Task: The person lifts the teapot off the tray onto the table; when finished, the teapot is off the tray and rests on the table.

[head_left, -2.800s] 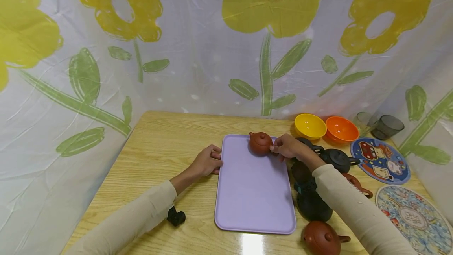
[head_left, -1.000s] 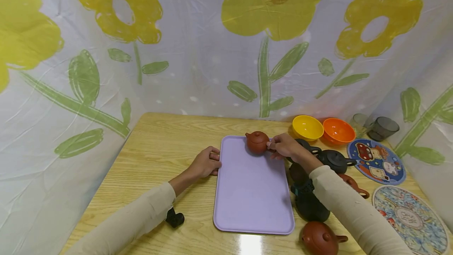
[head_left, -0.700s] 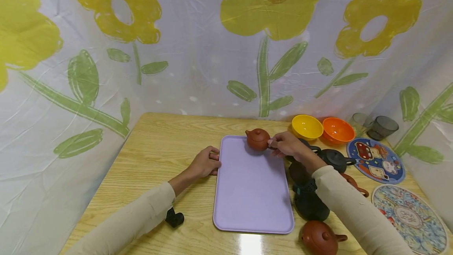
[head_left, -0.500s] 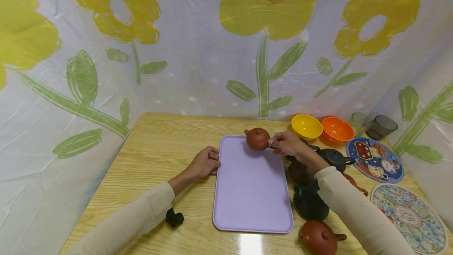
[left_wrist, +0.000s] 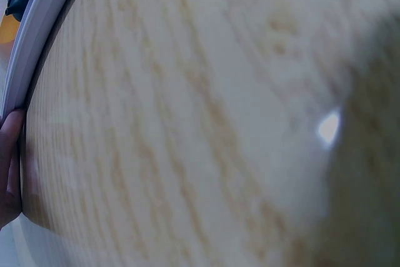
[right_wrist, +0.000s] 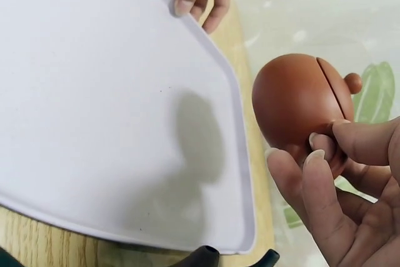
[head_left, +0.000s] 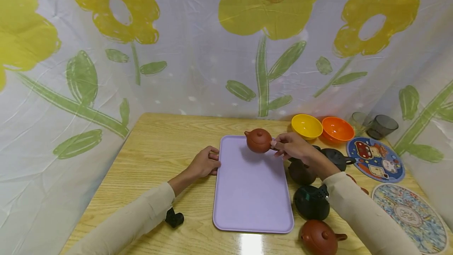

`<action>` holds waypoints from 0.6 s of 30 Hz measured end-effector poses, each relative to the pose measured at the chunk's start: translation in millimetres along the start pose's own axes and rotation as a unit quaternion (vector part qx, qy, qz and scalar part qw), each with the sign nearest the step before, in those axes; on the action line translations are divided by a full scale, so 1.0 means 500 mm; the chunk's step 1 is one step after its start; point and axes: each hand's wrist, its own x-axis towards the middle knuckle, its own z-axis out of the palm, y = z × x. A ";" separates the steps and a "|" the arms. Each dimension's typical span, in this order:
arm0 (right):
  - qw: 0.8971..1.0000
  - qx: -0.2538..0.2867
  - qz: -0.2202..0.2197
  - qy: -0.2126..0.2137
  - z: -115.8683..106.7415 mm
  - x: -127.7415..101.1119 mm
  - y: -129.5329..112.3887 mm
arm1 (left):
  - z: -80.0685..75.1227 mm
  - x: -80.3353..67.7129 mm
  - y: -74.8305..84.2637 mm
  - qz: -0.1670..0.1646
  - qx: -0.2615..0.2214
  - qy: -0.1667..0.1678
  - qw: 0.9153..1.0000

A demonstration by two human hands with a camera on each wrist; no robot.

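Observation:
My right hand (head_left: 291, 145) pinches the handle of a small reddish-brown teapot (head_left: 259, 141). The teapot hangs over the far end of a lilac tray (head_left: 253, 192), its spout to the left and its lid on. In the right wrist view, thumb and fingers close round the handle of the teapot (right_wrist: 294, 98), and its shadow lies apart from it on the tray. My left hand (head_left: 205, 162) grips the tray's left edge, thumb on the rim, as the right wrist view also shows; the left wrist view catches only part of that hand (left_wrist: 9, 173).
Right of the tray stand several teapots, among them a dark green one (head_left: 311, 202) and a reddish-brown one (head_left: 320, 237). Behind are a yellow bowl (head_left: 306, 126), an orange bowl (head_left: 337, 130) and a grey glass (head_left: 382, 126). Round mats (head_left: 376, 159) lie at the right.
The teapot has risen off the tray's far end, and its shadow now shows below it. My right hand and forearm have shifted slightly right, uncovering the dark green teapot. The left hand stays put.

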 end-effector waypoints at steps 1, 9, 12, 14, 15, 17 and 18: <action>1.000 0.000 -0.001 -0.002 -0.002 -0.004 0.001 | 0.000 0.000 0.000 0.000 -0.001 0.000 1.000; 1.000 -0.003 -0.017 -0.014 -0.023 -0.034 0.009 | -0.001 -0.001 0.000 -0.003 -0.001 0.001 1.000; 0.999 -0.009 -0.029 -0.023 -0.033 -0.046 0.013 | -0.001 -0.001 -0.001 -0.003 -0.002 0.002 1.000; 0.999 -0.017 -0.033 -0.025 -0.038 -0.056 0.015 | 0.000 -0.001 -0.001 -0.001 -0.004 0.002 1.000; 0.999 -0.019 -0.034 -0.027 -0.041 -0.061 0.016 | 0.000 -0.001 -0.001 -0.001 -0.004 0.002 1.000; 0.999 -0.025 -0.037 -0.030 -0.046 -0.072 0.017 | 0.001 -0.002 -0.001 0.000 -0.004 0.002 1.000; 0.998 -0.026 -0.038 -0.032 -0.048 -0.078 0.017 | 0.001 -0.002 0.000 0.000 -0.005 0.002 1.000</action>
